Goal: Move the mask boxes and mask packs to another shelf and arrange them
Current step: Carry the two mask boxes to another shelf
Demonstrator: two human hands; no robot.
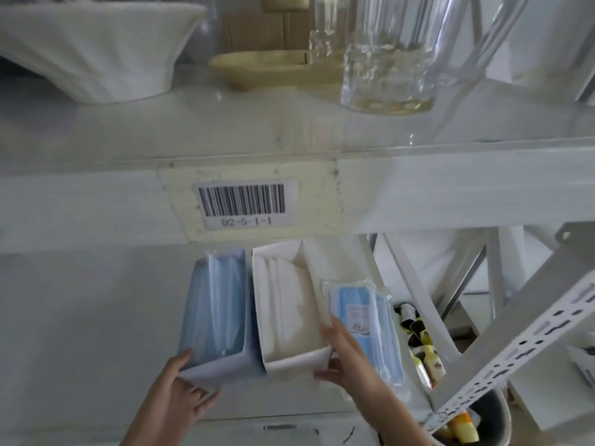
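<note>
On the lower shelf (80, 333), 2 open boxes sit side by side: a box of blue masks (215, 304) on the left and a box of white masks (286, 304) touching it on the right. A sealed mask pack (367, 320) lies just beside the white box, against its right wall. The left hand (180, 384) grips the near corner of the blue box, thumb on top and fingers curled under, likely to steady or nudge it into line. The right hand (344, 358) rests on the pack with fingers spread and partly open, its thumb against the white box's near end, seemingly pressing the 3 items snug together. A barcode label (244, 204) marks the shelf edge above.
</note>
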